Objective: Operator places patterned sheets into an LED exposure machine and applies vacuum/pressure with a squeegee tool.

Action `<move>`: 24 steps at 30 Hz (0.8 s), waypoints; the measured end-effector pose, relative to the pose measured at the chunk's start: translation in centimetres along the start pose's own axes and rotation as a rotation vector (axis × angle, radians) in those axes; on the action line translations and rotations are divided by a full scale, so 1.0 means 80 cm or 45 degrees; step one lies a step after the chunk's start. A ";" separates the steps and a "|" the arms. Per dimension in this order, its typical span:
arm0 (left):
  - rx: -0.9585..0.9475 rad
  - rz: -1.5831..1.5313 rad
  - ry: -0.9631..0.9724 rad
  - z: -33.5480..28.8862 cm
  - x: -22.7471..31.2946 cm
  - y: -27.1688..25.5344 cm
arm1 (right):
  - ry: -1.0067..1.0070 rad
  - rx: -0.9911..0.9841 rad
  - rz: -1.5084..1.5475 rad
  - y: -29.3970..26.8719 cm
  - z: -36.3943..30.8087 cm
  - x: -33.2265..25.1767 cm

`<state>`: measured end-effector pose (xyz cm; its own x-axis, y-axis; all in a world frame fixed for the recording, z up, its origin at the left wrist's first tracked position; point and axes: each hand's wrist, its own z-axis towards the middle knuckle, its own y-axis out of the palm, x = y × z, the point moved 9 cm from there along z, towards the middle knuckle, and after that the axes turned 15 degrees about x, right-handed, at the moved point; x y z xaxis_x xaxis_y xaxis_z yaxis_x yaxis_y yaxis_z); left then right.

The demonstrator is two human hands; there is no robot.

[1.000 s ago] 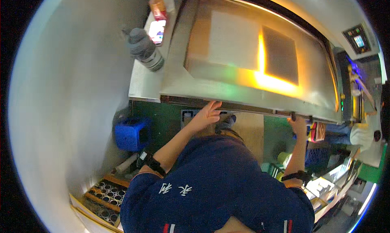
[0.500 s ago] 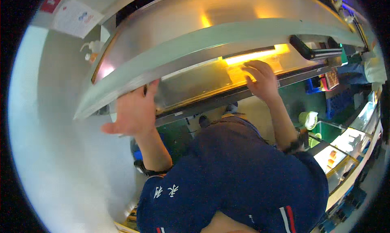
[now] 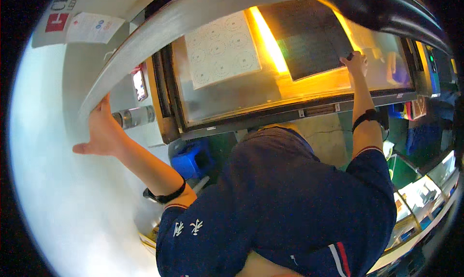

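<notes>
A wide lid (image 3: 159,37) stands raised over a flat glass-like bed (image 3: 232,100) lit by yellow light. My left hand (image 3: 104,132) is up against the lid's left edge, thumb stretched out and the fingertips partly hidden by the lid. On the bed, toward the right, lies a dark rectangular sheet (image 3: 309,42). My right hand (image 3: 357,64) is at its near right corner, fingers closed on that corner. To the left, a white sheet (image 3: 222,50) printed with several round patterns rests on the bed.
A thick black handle (image 3: 386,11) curves across the upper right. Beside the bed's left end are a phone (image 3: 139,83) and a clear cylinder (image 3: 137,116). A blue stool (image 3: 191,161) stands below. At the lower right is a lit work surface (image 3: 420,192).
The lid has risen, uncovering the bed and both sheets. My left hand has shifted left with the lid's edge; my right hand has moved right to the dark sheet's corner.
</notes>
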<state>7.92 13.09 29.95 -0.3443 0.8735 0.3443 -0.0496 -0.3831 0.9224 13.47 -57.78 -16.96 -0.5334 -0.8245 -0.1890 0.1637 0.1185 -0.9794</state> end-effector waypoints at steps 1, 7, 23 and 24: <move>0.010 -0.011 0.005 0.012 0.000 -0.016 | 0.075 -0.048 -0.062 -0.002 0.005 0.005; -0.196 -0.106 -0.146 0.001 -0.021 -0.003 | 0.104 -0.194 0.154 0.017 0.013 0.025; 0.854 1.799 -0.554 0.032 -0.149 -0.586 | 0.051 -0.604 1.173 0.056 -0.161 -0.301; 0.669 1.773 -0.620 0.047 -0.185 -0.577 | -0.116 -0.226 0.636 0.144 -0.108 -0.228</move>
<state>18.82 18.94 -17.07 0.4905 -0.0160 0.8713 0.3935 -0.8880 -0.2379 17.92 -36.58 -25.41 -0.3508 -0.6876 -0.6357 0.2323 0.5937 -0.7704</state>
